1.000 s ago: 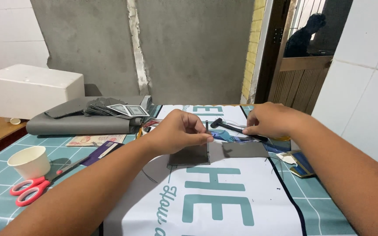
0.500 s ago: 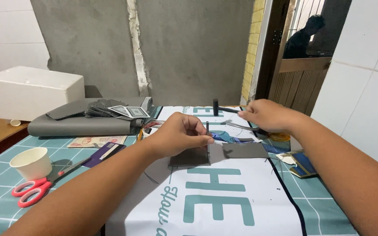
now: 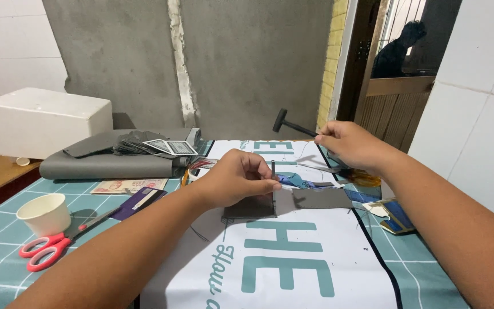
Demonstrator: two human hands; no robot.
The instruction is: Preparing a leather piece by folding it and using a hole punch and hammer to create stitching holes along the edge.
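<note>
Teal-gridded desk (image 3: 7,252), centre frame: punch upright, hammer raised.
Left hand (image 3: 232,178) pinches thin dark metal punch (image 3: 273,178) vertical on grey leather piece (image 3: 251,207); right hand (image 3: 354,146) grips small black hammer (image 3: 293,124) upper right of it.

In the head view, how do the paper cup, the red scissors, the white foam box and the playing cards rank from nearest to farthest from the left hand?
From the left hand:
1. Playing cards, up and left, on the grey roll.
2. Paper cup, far left on the table.
3. Red scissors, lower left, too close to the cup to rank surely.
4. White foam box, far upper left.
</note>
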